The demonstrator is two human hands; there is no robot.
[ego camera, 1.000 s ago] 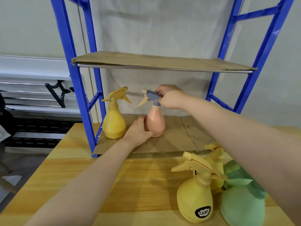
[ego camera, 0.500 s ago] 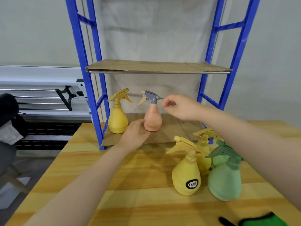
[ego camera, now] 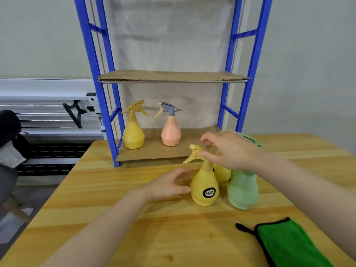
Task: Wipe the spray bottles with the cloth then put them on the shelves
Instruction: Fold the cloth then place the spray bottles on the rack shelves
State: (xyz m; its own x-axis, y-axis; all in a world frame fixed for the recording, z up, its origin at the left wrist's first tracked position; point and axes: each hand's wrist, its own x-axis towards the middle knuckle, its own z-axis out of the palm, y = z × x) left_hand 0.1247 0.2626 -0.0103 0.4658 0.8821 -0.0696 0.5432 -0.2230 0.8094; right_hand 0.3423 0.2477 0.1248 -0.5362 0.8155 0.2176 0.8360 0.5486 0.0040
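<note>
A yellow spray bottle point(ego camera: 133, 132) and a peach spray bottle point(ego camera: 170, 132) with a grey trigger stand on the lower shelf point(ego camera: 154, 151). On the table, a yellow spray bottle with a black label point(ego camera: 204, 185) stands in front of another yellow bottle point(ego camera: 223, 173) and a pale green bottle point(ego camera: 242, 189). My right hand point(ego camera: 231, 151) hovers over the labelled bottle's trigger head with fingers loosely curled, holding nothing. My left hand point(ego camera: 169, 186) is open just left of that bottle's body, fingertips near it. A green cloth point(ego camera: 289, 245) lies at the near right.
The blue-framed rack point(ego camera: 100, 93) stands at the table's far edge, with a cardboard-lined upper shelf point(ego camera: 173, 77) holding nothing. The wooden table point(ego camera: 134, 228) ends at the left, where a dark chair and a white metal rail sit beyond it.
Both hands let go of the peach bottle on the lower shelf and drew back toward the bottles on the table. The view pulled back, bringing the green cloth into sight.
</note>
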